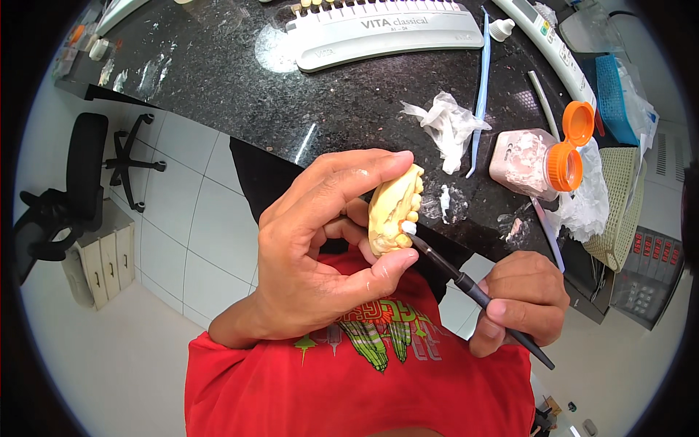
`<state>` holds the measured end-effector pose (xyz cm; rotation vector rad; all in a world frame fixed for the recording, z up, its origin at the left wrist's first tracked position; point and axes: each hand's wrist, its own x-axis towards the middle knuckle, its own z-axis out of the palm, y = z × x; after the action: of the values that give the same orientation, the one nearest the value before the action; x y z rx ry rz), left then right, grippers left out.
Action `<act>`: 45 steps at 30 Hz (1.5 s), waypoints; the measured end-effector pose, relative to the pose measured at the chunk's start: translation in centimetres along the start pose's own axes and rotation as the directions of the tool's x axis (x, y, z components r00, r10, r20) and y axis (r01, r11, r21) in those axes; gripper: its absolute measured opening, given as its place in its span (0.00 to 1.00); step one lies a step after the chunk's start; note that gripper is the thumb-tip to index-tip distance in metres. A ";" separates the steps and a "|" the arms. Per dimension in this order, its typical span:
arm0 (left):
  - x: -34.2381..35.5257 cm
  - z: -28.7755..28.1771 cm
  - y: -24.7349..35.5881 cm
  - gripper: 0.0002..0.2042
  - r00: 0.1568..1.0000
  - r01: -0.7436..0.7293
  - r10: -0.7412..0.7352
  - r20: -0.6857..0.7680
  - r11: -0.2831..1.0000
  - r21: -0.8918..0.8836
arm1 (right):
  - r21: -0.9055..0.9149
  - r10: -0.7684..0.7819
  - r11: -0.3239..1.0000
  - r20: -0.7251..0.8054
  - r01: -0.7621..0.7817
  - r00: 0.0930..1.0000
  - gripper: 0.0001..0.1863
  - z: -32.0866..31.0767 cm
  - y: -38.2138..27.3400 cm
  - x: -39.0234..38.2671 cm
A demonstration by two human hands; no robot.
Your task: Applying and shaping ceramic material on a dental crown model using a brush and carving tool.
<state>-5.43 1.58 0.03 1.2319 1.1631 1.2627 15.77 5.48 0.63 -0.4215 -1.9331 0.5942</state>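
Note:
Between its thumb and fingers my left hand [298, 233] grips a yellow dental cast [389, 207], tilted so its row of teeth faces right. One tooth near the lower end is white [409, 228], unlike the yellow teeth around it. My right hand [526, 300] is closed on a slim black brush [473, 290], held like a pen. The brush's tip meets the cast at or right beside the white tooth; its bristles are too small to make out.
On the dark speckled counter [211, 87] lie a tooth shade guide [386, 33], a crumpled tissue [445, 127], a long blue instrument [481, 87] and a tipped powder bottle [520, 162] with an open orange cap. Farther right stand a blue basket [615, 98] and a cream basket [608, 197]. An office chair [87, 171] stands at left.

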 end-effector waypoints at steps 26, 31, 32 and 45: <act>0.0 -0.1 -0.1 0.29 1.000 -0.015 0.014 0.012 1.000 0.015 | 0.011 0.052 0.999 0.006 -0.052 0.999 0.07 0.0 0.0 0.2; -0.3 0.2 -0.9 0.29 0.997 -0.069 0.068 -0.049 0.998 -0.015 | 0.047 0.011 0.999 -0.144 -0.004 0.990 0.10 -0.1 -0.2 -1.1; -0.1 0.2 -0.8 0.29 0.997 -0.077 0.076 -0.022 0.997 -0.032 | 0.052 -0.020 0.998 -0.178 0.030 0.984 0.11 -0.6 -0.5 -1.3; -0.7 4.2 0.2 0.31 0.980 -0.114 0.134 0.144 0.983 -0.141 | -0.687 0.387 0.572 -0.256 -0.448 0.886 0.16 -8.2 -3.1 -1.2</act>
<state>-1.26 0.90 0.28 1.2941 0.8897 1.2912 23.66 4.10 4.48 -1.4412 -1.9342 0.0336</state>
